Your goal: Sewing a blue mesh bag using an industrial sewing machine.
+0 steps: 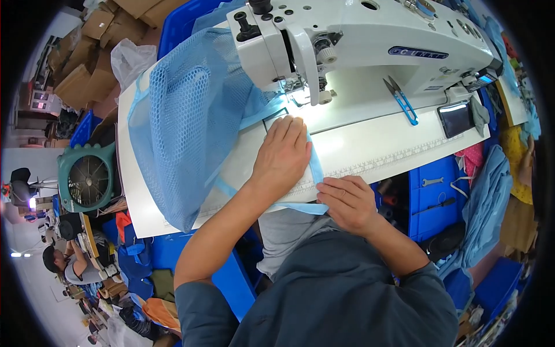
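Note:
A white sewing machine [370, 46] stands on the worktable, its lit needle area just beyond my left hand [281, 151]. That hand lies flat with its fingers extended, pressing on the table beside a light blue fabric strip [315, 162]. My right hand [350, 202] is closed at the table's front edge, with the strip pinched between thumb and fingers. From there the strip turns and runs left along the edge, under my left forearm. Blue mesh fabric [188, 110] is heaped left of the machine and joins a strip at the needle. My left fingertips hide part of the material.
Blue-handled thread snips [402, 101] and a dark phone [457, 118] lie right of the needle. A ruler tape [399, 154] runs along the table front. Below right is a blue panel [433, 196] with a wrench. A green fan [87, 176] and another person [75, 263] are at left.

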`<state>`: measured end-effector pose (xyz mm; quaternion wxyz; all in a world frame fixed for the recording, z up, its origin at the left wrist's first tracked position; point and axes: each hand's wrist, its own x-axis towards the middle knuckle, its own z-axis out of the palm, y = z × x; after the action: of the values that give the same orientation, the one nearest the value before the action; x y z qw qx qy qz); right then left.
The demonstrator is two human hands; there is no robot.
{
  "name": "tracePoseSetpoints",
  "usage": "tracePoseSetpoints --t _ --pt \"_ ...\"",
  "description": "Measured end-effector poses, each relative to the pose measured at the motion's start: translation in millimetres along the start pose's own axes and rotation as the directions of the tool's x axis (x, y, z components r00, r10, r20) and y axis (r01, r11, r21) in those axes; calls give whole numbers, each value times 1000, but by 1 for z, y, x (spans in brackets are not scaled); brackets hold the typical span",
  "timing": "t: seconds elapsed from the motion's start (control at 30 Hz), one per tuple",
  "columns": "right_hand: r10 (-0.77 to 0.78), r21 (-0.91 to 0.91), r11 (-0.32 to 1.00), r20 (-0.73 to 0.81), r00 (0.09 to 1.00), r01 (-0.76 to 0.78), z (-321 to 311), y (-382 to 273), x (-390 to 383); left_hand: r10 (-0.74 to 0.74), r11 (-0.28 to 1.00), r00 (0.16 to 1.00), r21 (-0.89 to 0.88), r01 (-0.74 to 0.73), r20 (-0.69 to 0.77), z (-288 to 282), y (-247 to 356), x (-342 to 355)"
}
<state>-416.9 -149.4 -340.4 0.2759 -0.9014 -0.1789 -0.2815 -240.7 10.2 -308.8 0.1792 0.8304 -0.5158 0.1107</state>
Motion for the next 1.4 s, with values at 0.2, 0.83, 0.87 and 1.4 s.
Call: tracePoseSetpoints --t 0.2,0.83,0.87,1.4 --pt "11 2 1000 18 1000 -11 -2 0 0 -31 999 999 -37 31 12 1 -8 5" --pt "11 -23 1000 61 998 -9 8 -17 14 -14 865 757 -372 337 653 -119 62 -63" --pt "31 -31 999 42 999 -30 11 -19 6 -91 874 793 -333 354 603 -112 72 -59" --pt "5 -40 999 -48 999 -7 12 -19 13 -1 1000 993 1 1 119 -20 25 -30"
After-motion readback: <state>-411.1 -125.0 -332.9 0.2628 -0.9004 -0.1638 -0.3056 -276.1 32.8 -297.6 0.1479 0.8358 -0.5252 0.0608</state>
